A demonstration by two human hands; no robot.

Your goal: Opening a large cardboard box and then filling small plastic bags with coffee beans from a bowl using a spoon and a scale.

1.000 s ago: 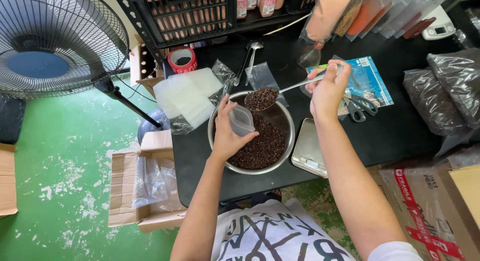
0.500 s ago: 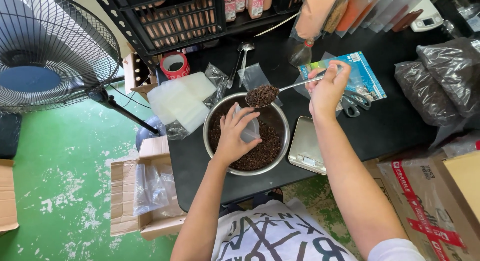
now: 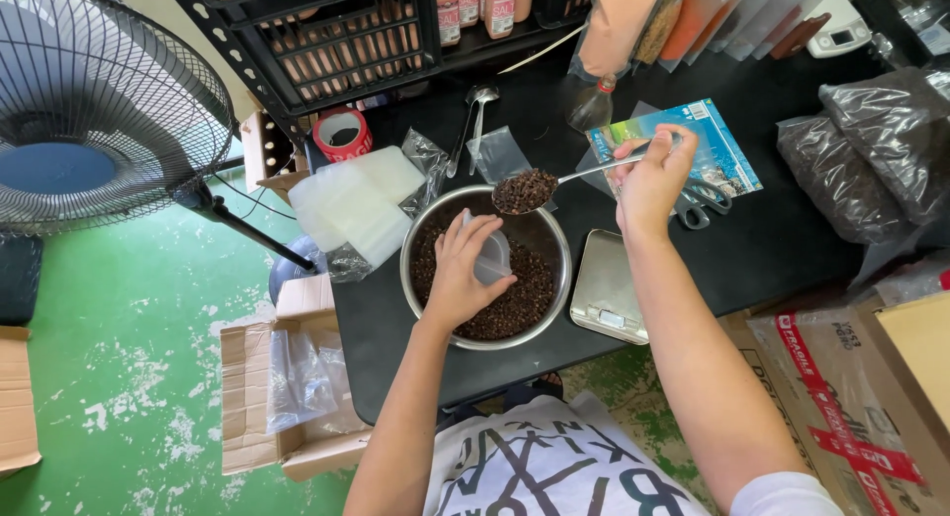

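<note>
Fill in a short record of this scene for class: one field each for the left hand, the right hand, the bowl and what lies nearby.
Left hand: holds a small clear bag over the bowl
Right hand: holds a spoon heaped with dark brown bits
Bowl: round metal, part filled with the same bits
Nearby: metal scale, scissors, red tape roll, fan

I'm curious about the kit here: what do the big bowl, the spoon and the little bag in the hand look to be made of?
The bowl looks like stainless steel: a bright, shiny grey rim. The spoon in the right hand seems to be polished metal too, with a thin silvery handle. The small bag held by the left hand looks like thin clear plastic, since you can see through it.
</note>
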